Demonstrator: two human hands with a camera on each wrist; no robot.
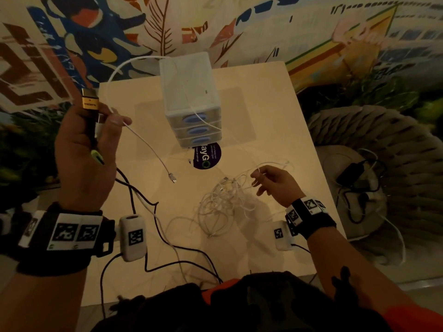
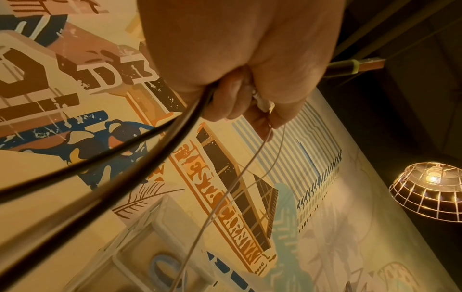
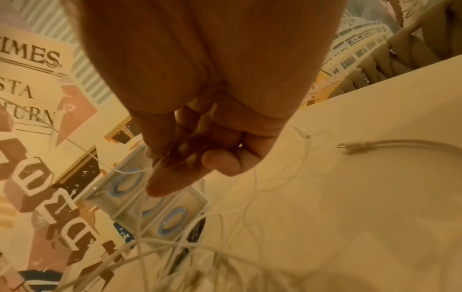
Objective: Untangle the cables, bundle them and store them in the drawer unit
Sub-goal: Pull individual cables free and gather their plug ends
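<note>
The left hand (image 1: 86, 149) is raised, fingers curled round a black cable (image 1: 134, 197) with a gold plug (image 1: 90, 100) and pinching a white cable (image 1: 143, 140). The right hand (image 1: 275, 185) is low, fingers loosely curled, pinching a strand of the tangled white cables (image 1: 223, 200) lying just left of it. The drawer unit (image 1: 191, 99) stands beyond and between both hands on the table (image 1: 287, 140).

You face a painted mural wall (image 1: 167, 27) beyond the table (image 1: 275, 121). A woven chair (image 1: 383, 144) stands right, and a caged lamp (image 2: 430, 189) glows.
</note>
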